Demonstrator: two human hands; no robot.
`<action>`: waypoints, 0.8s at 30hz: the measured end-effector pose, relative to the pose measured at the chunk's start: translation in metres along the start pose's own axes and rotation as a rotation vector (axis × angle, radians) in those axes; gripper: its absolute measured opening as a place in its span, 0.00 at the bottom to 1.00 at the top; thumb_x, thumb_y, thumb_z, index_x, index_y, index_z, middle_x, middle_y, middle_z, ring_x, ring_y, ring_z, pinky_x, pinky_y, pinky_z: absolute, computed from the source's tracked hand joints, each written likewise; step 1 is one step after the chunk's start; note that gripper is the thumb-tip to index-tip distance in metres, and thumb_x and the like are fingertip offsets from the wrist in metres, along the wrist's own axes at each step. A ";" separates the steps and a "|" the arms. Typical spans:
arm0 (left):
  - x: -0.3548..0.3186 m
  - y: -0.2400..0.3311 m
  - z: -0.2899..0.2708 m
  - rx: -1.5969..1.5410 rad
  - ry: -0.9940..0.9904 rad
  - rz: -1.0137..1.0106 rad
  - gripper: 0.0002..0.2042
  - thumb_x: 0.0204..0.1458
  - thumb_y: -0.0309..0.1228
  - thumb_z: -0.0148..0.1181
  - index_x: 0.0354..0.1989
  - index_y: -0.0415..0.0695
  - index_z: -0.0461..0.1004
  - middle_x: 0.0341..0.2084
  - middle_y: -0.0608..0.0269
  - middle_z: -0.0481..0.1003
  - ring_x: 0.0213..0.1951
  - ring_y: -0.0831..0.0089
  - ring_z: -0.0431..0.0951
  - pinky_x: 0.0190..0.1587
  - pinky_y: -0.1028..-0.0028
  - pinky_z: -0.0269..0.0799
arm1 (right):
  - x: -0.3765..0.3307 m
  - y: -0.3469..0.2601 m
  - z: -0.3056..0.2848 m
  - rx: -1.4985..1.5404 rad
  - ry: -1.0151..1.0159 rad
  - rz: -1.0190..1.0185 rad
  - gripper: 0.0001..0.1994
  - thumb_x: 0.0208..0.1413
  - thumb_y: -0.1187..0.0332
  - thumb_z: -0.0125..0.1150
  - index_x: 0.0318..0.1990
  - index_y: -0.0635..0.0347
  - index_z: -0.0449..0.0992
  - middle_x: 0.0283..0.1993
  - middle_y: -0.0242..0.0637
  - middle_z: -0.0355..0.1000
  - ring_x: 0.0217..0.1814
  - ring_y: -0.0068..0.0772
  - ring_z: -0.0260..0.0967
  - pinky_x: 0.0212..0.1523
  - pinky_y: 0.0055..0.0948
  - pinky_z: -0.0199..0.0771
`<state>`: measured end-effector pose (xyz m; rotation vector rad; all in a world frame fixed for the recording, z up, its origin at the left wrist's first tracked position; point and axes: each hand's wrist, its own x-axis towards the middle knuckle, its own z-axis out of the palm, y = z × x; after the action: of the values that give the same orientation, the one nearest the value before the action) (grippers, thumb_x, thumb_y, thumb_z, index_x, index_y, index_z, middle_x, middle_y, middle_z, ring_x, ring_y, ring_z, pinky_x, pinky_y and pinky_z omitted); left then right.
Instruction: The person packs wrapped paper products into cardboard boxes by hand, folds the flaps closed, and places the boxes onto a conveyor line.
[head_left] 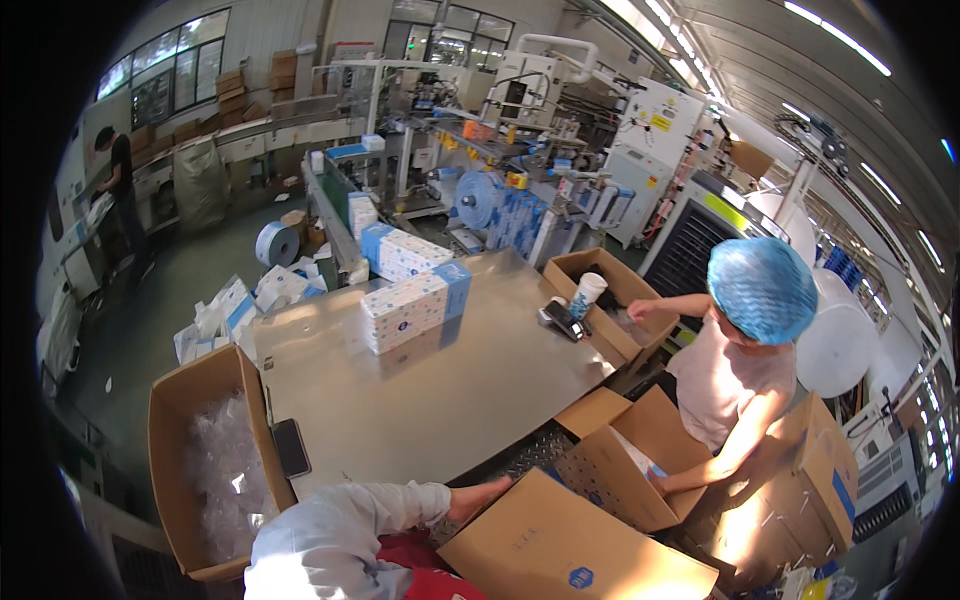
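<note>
My left hand (478,500) reaches out of a grey-blue sleeve to the left corner of a closed cardboard box (570,545). Its fingers press against the box's edge and are partly hidden there. My right hand is not in view. The box sits tilted at the near edge of a metal table (480,360). Farther back on the table stands a long white and blue dotted package (415,308). Behind it, a similar package (400,250) lies at the end of a conveyor (330,205).
An open carton of clear plastic bags (235,470) stands at the left, beside a phone (291,447). At the right, a co-worker in a blue hair cover (762,290) reaches into an open box (650,455). A paper cup (588,292) and a black device (565,319) sit near the far right corner.
</note>
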<state>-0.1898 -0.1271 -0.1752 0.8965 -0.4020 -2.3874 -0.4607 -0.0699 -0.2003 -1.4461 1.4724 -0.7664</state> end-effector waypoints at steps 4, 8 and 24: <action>0.061 -0.040 -0.089 0.485 0.001 -0.128 0.48 0.45 0.58 0.59 0.68 0.43 0.43 0.66 0.50 0.48 0.67 0.59 0.46 0.65 0.59 0.48 | 0.003 -0.026 0.047 -0.059 -0.145 -0.033 0.31 0.62 0.52 0.41 0.64 0.67 0.49 0.55 0.60 0.60 0.59 0.59 0.57 0.57 0.42 0.58; 0.089 -0.047 -0.015 0.888 0.262 0.170 0.52 0.43 0.57 0.62 0.67 0.35 0.40 0.67 0.44 0.41 0.69 0.59 0.40 0.66 0.63 0.47 | -0.009 -0.025 0.077 -0.105 -0.376 -0.047 0.30 0.61 0.54 0.42 0.63 0.68 0.50 0.52 0.64 0.64 0.55 0.63 0.62 0.54 0.43 0.63; 0.078 0.000 -0.039 0.862 0.470 0.334 0.33 0.46 0.32 0.66 0.60 0.39 0.59 0.43 0.48 0.75 0.45 0.60 0.76 0.48 0.66 0.71 | -0.050 0.224 -0.142 0.192 0.103 0.425 0.50 0.51 0.38 0.53 0.67 0.69 0.39 0.71 0.53 0.37 0.74 0.39 0.29 0.70 0.35 0.36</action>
<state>-0.2121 -0.1767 -0.2439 1.5554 -1.3072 -1.5866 -0.6869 -0.0165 -0.3365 -0.9172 1.6614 -0.6989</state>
